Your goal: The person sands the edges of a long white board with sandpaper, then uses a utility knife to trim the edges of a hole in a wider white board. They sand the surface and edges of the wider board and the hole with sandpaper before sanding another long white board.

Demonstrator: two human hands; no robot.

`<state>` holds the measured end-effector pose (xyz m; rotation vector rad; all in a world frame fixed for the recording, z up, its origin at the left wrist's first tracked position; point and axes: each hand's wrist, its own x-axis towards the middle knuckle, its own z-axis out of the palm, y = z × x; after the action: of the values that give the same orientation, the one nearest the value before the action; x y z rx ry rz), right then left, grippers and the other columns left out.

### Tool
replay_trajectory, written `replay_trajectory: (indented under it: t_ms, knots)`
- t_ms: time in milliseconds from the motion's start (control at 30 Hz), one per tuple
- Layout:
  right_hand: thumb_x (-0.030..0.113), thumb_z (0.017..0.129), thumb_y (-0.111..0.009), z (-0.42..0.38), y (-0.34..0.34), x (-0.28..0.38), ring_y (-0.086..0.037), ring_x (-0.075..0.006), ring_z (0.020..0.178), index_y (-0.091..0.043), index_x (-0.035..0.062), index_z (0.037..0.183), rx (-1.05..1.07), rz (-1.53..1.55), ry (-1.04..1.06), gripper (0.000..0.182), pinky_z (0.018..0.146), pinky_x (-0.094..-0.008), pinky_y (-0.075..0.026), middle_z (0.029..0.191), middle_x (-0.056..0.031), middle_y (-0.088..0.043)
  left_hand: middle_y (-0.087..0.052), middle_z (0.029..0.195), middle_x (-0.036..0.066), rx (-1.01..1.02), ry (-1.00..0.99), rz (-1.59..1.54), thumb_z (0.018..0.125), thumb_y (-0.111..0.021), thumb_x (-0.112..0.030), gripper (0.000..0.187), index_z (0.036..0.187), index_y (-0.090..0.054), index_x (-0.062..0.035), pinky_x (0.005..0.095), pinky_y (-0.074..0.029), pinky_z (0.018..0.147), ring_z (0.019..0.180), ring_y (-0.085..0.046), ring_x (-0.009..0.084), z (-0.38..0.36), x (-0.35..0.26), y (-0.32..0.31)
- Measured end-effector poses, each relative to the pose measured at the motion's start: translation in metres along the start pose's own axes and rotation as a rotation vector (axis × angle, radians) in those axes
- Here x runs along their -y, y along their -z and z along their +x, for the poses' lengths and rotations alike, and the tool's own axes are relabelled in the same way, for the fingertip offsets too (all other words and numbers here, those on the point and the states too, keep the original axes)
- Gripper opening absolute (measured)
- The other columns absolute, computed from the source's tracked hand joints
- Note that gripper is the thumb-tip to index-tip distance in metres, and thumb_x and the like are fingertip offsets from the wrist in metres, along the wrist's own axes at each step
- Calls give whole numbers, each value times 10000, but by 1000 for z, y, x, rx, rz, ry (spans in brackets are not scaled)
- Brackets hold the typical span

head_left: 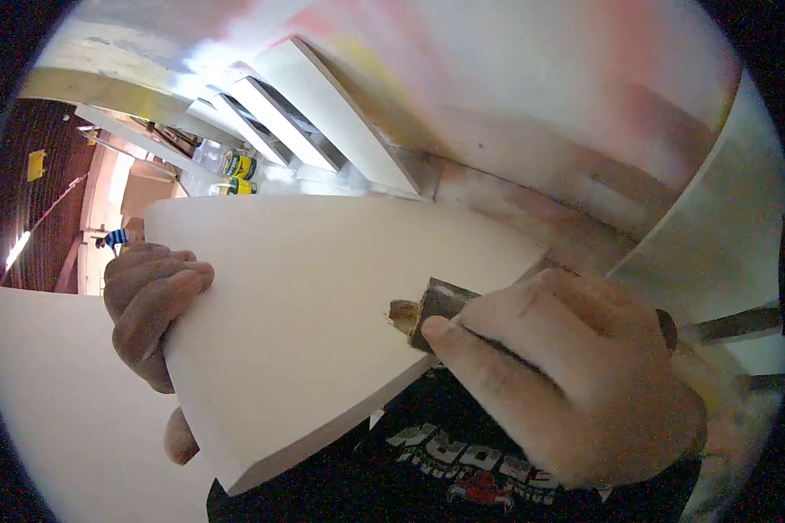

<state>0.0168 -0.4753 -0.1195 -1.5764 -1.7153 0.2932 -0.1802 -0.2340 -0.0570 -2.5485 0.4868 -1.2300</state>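
A white board (296,305) is held tilted in front of my body. My left hand (155,305) is closed around its left edge, fingers on the upper face and the thumb tip showing lower down. My right hand (576,375) pinches a small dark grey folded piece of sandpaper (445,301) between thumb and fingers. The sandpaper rests on the board near its right end. Just left of it, a brown chipped patch (402,315) shows in the white surface.
Several white panels (340,113) lean against a paint-stained wall (532,78). Yellow-and-green cans (238,166) stand behind the board. Another white panel (52,375) lies at lower left. A person in a striped top (113,238) is far off at left.
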Motion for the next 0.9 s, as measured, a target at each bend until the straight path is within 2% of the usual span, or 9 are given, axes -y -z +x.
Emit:
replay_trajectory:
  t_ms: [67, 100, 167, 300, 367, 500, 567, 633, 900]
  knots:
    - [109, 775, -668, 9, -22, -13, -625, -198, 712, -704, -17, 1044, -439, -59, 365, 299, 598, -326, -513, 909, -94, -651, -626, 761, 86, -105, 79, -20, 846, -17, -842, 955, 966, -567, -70, 351, -496, 632, 684, -568, 207, 2, -15, -12]
    - [109, 775, -668, 9, -17, -12, -625, -198, 712, -704, -17, 1044, -442, -66, 357, 299, 598, -326, -513, 909, -94, -651, -629, 761, 86, -207, 165, -39, 848, -25, -841, 953, 967, -566, -67, 348, -499, 633, 684, -570, 209, 1, -21, -18]
    - [103, 770, -672, 10, 0, -7, -624, -198, 703, -701, -28, 1045, -71, -79, 272, 306, 584, -336, -514, 913, -93, -650, -629, 759, 85, -141, 111, -60, 857, -42, -833, 940, 969, -565, -60, 345, -495, 627, 680, -570, 209, -4, -8, -9]
    - [96, 771, -669, 1, -3, 2, -631, -203, 729, -700, -39, 1033, -170, -62, 193, 296, 603, -331, -521, 942, -99, -651, -616, 739, 85, -78, 38, -49, 888, -62, -804, 914, 958, -565, -45, 330, -486, 616, 668, -565, 207, -5, 0, -7]
    - [83, 765, -677, 8, -22, 1, -639, -209, 751, -699, -49, 1027, -404, -31, 248, 294, 627, -331, -534, 956, -101, -653, -610, 727, 85, -152, 83, -43, 897, -66, -795, 909, 936, -569, -40, 328, -477, 606, 660, -561, 207, -8, -6, -17]
    - [58, 755, -688, 0, -9, 3, -643, -217, 756, -700, -50, 1028, -51, 57, 85, 294, 637, -326, -538, 953, -108, -658, -593, 687, 96, -168, 124, -38, 914, -82, -782, 906, 863, -577, -26, 332, -443, 553, 625, -546, 211, 3, -12, -17]
    - [30, 738, -694, 0, -20, -1, -643, -231, 758, -700, -47, 1039, -218, -59, 202, 311, 639, -345, -540, 956, -124, -660, -587, 673, 101, -128, 134, -21, 918, -87, -780, 908, 838, -578, -21, 335, -430, 532, 612, -541, 213, 6, -14, -20]
    - [14, 734, -690, 7, -25, -2, -643, -243, 755, -702, -46, 1034, -236, -50, 207, 307, 644, -355, -541, 946, -131, -660, -569, 644, 109, -320, 61, -18, 916, -113, -784, 911, 815, -590, -14, 339, -412, 510, 584, -527, 209, 7, -11, -35]
    - [-44, 712, -669, 21, -18, -9, -626, -291, 727, -701, -67, 1023, -323, -62, 193, 314, 635, -370, -520, 889, -158, -646, -512, 587, 78, -394, 195, 71, 927, -295, -733, 784, 751, -592, -29, 324, -373, 516, 548, -496, 194, 21, -13, -55]
